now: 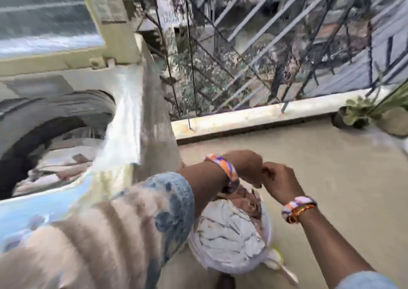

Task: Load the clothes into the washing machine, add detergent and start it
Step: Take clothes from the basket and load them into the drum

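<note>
Both fists curling shut, knuckles nearly touching, left hand (244, 166) and right hand (279, 182) hovering over clothes (229, 229) in tub (268, 224) on floor. Can't tell if gripping anything, too blurry. Washer (66, 112) sitting open at my left, some laundry (57, 167) lying inside.

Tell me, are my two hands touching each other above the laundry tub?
Cannot tell. In the head view the left hand and right hand meet at the knuckles, but blur hides whether they are in contact.
</note>
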Action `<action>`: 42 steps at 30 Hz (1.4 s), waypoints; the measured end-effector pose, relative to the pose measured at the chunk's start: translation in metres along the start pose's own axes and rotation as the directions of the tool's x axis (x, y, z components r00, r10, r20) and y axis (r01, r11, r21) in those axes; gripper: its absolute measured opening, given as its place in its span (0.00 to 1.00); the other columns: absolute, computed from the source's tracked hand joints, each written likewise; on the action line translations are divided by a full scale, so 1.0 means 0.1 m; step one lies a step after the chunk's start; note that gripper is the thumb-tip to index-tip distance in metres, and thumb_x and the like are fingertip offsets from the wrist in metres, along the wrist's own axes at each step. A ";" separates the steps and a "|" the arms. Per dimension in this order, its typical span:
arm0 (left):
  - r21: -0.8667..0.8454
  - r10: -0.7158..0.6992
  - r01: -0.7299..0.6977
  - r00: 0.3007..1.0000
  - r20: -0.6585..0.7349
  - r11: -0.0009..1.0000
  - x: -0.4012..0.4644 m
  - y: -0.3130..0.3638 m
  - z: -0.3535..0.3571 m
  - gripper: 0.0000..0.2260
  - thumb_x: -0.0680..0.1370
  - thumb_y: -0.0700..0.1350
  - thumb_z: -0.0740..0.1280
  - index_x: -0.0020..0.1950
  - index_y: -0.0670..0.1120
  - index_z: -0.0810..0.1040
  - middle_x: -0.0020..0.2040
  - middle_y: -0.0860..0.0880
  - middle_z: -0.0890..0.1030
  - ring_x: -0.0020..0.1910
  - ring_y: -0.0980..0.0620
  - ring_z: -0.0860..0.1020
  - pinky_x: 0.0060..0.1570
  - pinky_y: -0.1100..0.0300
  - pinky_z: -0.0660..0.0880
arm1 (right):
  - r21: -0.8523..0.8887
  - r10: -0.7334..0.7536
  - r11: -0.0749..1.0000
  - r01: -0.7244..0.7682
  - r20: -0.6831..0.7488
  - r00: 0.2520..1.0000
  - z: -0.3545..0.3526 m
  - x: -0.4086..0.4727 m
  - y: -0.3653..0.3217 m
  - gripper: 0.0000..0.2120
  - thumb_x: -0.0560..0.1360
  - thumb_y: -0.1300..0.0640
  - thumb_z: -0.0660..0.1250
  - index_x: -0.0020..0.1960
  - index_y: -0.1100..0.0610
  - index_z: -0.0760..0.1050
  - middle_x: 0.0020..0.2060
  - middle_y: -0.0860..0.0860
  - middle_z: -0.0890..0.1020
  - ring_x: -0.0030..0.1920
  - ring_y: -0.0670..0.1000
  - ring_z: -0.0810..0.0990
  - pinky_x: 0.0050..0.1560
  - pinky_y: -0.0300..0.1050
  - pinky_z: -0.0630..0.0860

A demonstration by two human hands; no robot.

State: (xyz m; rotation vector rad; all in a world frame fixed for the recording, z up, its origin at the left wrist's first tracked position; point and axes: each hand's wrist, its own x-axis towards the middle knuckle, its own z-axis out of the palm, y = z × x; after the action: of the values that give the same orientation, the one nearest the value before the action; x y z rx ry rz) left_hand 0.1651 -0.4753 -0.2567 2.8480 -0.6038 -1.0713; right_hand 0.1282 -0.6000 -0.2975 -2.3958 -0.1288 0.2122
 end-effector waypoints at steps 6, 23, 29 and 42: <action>-0.347 -0.309 0.458 0.861 0.405 0.819 0.13 -0.13 0.80 0.05 0.78 0.40 0.64 0.42 0.42 0.75 0.40 0.45 0.79 0.35 0.52 0.77 0.27 0.70 0.68 | -0.136 0.282 0.959 -0.247 0.477 0.832 0.92 -0.45 1.10 0.10 0.71 0.61 0.66 0.51 0.55 0.79 0.53 0.58 0.82 0.56 0.57 0.79 0.52 0.43 0.73; -0.516 -0.354 0.559 0.823 0.445 0.649 0.65 -0.87 3.00 0.20 0.77 0.46 0.65 0.68 0.43 0.69 0.60 0.45 0.79 0.62 0.49 0.75 0.52 0.68 0.67 | -0.314 0.336 0.938 -0.150 0.704 0.626 2.88 -0.45 2.11 0.23 0.77 0.61 0.58 0.68 0.41 0.67 0.76 0.52 0.48 0.75 0.57 0.50 0.71 0.50 0.60; -0.539 -0.336 0.551 0.828 0.450 0.637 0.73 -0.81 3.19 0.21 0.76 0.46 0.65 0.68 0.44 0.69 0.62 0.46 0.77 0.62 0.50 0.74 0.50 0.69 0.65 | -0.431 0.403 0.896 -0.108 0.686 0.605 2.98 -0.26 2.21 0.19 0.77 0.59 0.58 0.66 0.47 0.70 0.71 0.50 0.66 0.72 0.54 0.61 0.71 0.54 0.56; -0.448 -0.067 0.148 0.979 0.192 0.882 0.85 -0.41 3.13 0.48 0.62 0.52 0.77 0.76 0.46 0.54 0.75 0.42 0.58 0.74 0.44 0.58 0.72 0.55 0.57 | 0.433 0.376 0.589 -0.682 0.600 0.706 2.20 -0.39 1.51 0.11 0.75 0.64 0.63 0.40 0.51 0.66 0.31 0.49 0.72 0.26 0.37 0.72 0.30 0.31 0.66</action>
State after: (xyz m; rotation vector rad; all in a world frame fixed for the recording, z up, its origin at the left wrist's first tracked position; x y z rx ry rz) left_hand 0.0370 -0.4385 -0.5552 2.4126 -0.1594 -1.2839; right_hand 0.0536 -0.5722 -0.5551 -1.5810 0.4378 0.9591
